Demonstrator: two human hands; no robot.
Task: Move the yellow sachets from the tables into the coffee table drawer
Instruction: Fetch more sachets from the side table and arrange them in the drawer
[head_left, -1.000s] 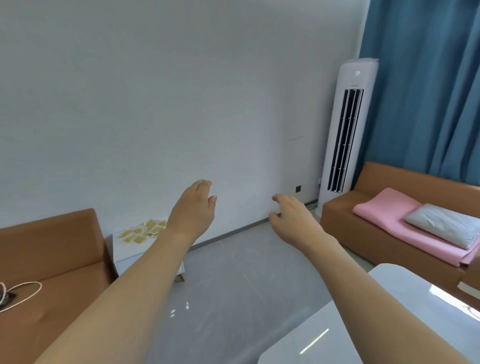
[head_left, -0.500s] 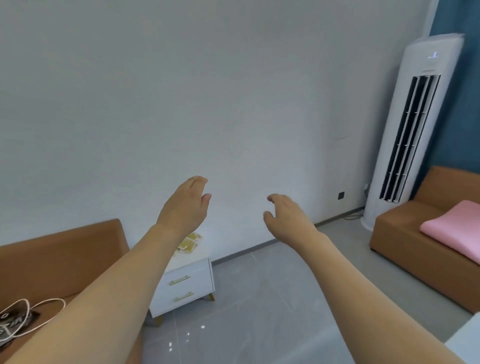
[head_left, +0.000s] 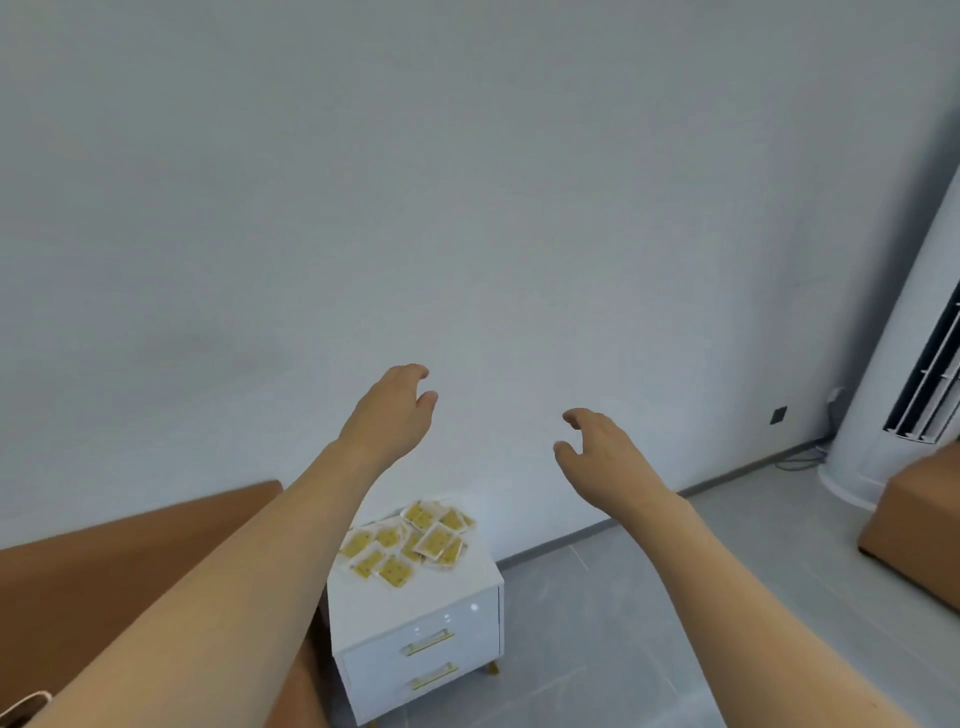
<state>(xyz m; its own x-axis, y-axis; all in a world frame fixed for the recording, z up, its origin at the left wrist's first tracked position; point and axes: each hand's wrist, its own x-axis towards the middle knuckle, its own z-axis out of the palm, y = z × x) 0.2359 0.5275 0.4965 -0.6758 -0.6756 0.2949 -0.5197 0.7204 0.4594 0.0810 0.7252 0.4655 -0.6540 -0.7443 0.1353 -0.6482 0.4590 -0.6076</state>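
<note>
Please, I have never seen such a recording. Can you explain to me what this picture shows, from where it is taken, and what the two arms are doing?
There is no machine here: a person wears a camera on the head, and it looks forward and down. The two bare arms are that person's own. The left hand and the right hand are stretched forward in the air, fingers relaxed, and hold nothing. Below them stands a small white bedside table with two gold-handled drawers, beside a brown sofa. A loose pile of square yellow sachets lies on the table top, not yet touched.
</note>
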